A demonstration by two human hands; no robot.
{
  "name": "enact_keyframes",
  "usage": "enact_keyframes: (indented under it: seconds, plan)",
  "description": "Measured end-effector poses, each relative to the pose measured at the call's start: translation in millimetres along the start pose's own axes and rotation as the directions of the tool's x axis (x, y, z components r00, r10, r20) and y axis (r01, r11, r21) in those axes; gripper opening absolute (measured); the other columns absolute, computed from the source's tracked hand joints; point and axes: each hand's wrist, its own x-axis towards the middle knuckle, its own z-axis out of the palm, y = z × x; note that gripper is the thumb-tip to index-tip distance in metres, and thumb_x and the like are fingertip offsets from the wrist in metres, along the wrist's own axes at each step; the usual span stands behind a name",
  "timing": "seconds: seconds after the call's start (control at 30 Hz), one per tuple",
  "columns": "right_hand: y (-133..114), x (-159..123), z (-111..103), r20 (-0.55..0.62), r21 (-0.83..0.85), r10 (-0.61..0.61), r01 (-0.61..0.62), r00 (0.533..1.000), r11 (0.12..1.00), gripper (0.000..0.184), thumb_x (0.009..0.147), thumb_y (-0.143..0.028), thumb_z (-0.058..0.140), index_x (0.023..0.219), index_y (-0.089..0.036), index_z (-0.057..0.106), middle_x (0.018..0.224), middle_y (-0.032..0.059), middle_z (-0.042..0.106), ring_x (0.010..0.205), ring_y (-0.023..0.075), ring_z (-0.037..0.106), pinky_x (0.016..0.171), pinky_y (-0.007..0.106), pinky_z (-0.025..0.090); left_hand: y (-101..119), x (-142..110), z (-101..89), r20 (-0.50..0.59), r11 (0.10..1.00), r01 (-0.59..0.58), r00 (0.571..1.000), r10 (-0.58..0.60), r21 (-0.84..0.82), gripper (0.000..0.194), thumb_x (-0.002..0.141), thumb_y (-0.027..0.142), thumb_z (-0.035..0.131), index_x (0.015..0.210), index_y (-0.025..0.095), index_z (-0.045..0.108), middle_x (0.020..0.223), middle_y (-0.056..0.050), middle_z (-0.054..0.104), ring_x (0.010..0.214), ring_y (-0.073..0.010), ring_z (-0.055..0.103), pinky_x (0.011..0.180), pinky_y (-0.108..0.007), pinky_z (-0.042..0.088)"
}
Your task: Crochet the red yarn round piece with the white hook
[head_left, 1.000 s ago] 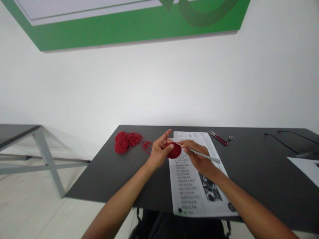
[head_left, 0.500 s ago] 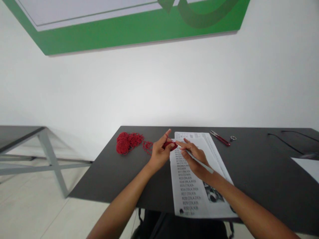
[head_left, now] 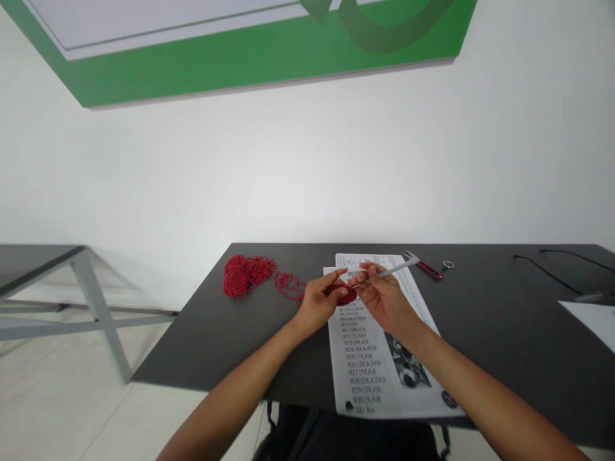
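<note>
Between finger and thumb, my left hand (head_left: 321,298) pinches a small piece of red crochet work (head_left: 344,295) above the printed sheets. A grey-handled crochet hook (head_left: 398,266) is gripped in my right hand (head_left: 383,296); its handle points up to the right and its tip meets the red piece. Loose red yarn (head_left: 288,285) trails from behind my left hand to a red yarn ball (head_left: 237,276) at the table's left. Fingers partly hide the crochet work and the hook's tip.
Printed pattern sheets (head_left: 361,378) lie on the dark table (head_left: 485,333). Red-handled thread snips (head_left: 429,270) and a small metal ring (head_left: 448,264) are behind my right hand. Glasses (head_left: 548,275) and a white paper (head_left: 590,325) sit at the right.
Both hands have come slightly nearer and to the right. My right hand has turned, swinging the hook's handle from down-right to up-right.
</note>
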Motion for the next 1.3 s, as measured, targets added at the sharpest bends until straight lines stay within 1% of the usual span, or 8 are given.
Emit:
enact_keyframes:
  seconds: [0.13, 0.37, 0.57, 0.7, 0.87, 0.97, 1.13, 1.3]
  plan:
    - [-2, -1, 1, 0.030, -0.134, -0.015, 0.019, 0.999, 0.991, 0.027, 0.087, -0.051, 0.073, 0.089, -0.024, 0.074, 0.095, 0.0035, 0.077, 0.090, 0.0197, 0.073, 0.086, 0.037, 0.061, 1, 1, -0.6, -0.027, 0.976, 0.071, 0.997, -0.078, -0.208, 0.057, 0.078, 0.042, 0.080, 0.126, 0.012, 0.070, 0.072, 0.000, 0.067, 0.064, -0.0118, 0.056, 0.065, -0.025, 0.047]
    - [2, -5, -3, 0.086, -0.376, -0.066, 0.093, 0.994, 0.922, 0.034, 0.086, -0.057, 0.072, 0.086, -0.022, 0.073, 0.088, 0.0047, 0.075, 0.084, 0.0209, 0.070, 0.081, 0.038, 0.059, 6, 1, -2.1, -0.036, 0.916, 0.120, 0.989, -0.145, -0.384, 0.068, 0.072, 0.046, 0.086, 0.129, 0.012, 0.069, 0.074, -0.001, 0.065, 0.063, -0.0102, 0.054, 0.064, -0.025, 0.043]
    - [-7, -8, 0, 0.278, -0.692, -0.254, 0.376, 0.926, 0.616, 0.024, 0.095, -0.045, 0.064, 0.091, -0.025, 0.076, 0.094, 0.0038, 0.073, 0.093, 0.0202, 0.068, 0.085, 0.035, 0.055, 3, -5, 0.2, -0.043, 0.985, 0.038, 0.998, -0.046, -0.167, 0.064, 0.081, 0.041, 0.079, 0.137, 0.016, 0.064, 0.077, -0.001, 0.069, 0.074, -0.0138, 0.059, 0.072, -0.027, 0.049]
    - [-4, -11, -1, 0.347, -0.800, -0.331, 0.462, 0.877, 0.384, 0.021, 0.099, -0.039, 0.060, 0.097, -0.027, 0.077, 0.098, 0.0049, 0.070, 0.091, 0.0192, 0.068, 0.081, 0.034, 0.056, 6, -9, 4.6, -0.099, 0.999, 0.019, 0.995, -0.023, -0.049, 0.060, 0.081, 0.037, 0.078, 0.136, 0.019, 0.065, 0.089, -0.003, 0.075, 0.079, -0.0148, 0.064, 0.078, -0.028, 0.053]
    - [1, -18, -5, 0.456, -0.817, -0.369, 0.545, 0.810, 0.188, 0.021, 0.099, -0.034, 0.059, 0.112, -0.030, 0.075, 0.104, 0.0054, 0.067, 0.092, 0.0187, 0.068, 0.079, 0.032, 0.057, 13, -9, 12.1, 0.010, 0.863, 0.219, 0.970, -0.241, -0.455, 0.065, 0.078, 0.047, 0.081, 0.134, 0.016, 0.066, 0.094, -0.008, 0.077, 0.082, -0.0185, 0.069, 0.079, -0.032, 0.055]
    - [-5, -20, 0, 0.449, -0.789, -0.365, 0.553, 0.816, 0.268, 0.020, 0.100, -0.037, 0.058, 0.106, -0.031, 0.076, 0.103, 0.0043, 0.068, 0.094, 0.0182, 0.068, 0.081, 0.032, 0.057, 17, -8, 9.0, 0.054, 0.793, 0.237, 0.966, -0.251, -0.560, 0.058, 0.078, 0.048, 0.082, 0.125, 0.016, 0.072, 0.091, -0.007, 0.075, 0.079, -0.0153, 0.067, 0.076, -0.027, 0.052]
    - [-13, -17, 6, 0.438, -0.656, -0.260, 0.504, 0.860, 0.562, 0.014, 0.095, -0.037, 0.067, 0.091, -0.026, 0.074, 0.094, 0.0035, 0.071, 0.088, 0.0179, 0.070, 0.080, 0.032, 0.057, 23, -8, -3.3, 0.129, 0.828, 0.207, 0.978, -0.164, -0.522, 0.072, 0.071, 0.041, 0.089, 0.135, 0.017, 0.066, 0.071, 0.003, 0.058, 0.061, -0.0068, 0.049, 0.060, -0.021, 0.038]
    - [-18, -12, 3, 0.449, -0.617, -0.218, 0.477, 0.866, 0.626, 0.013, 0.088, -0.038, 0.075, 0.086, -0.025, 0.074, 0.093, 0.0041, 0.073, 0.086, 0.0173, 0.070, 0.074, 0.030, 0.057, 25, -9, -7.9, 0.186, 0.812, 0.223, 0.972, -0.143, -0.540, 0.080, 0.067, 0.035, 0.092, 0.140, 0.019, 0.062, 0.073, 0.003, 0.058, 0.064, -0.0074, 0.049, 0.063, -0.021, 0.039]
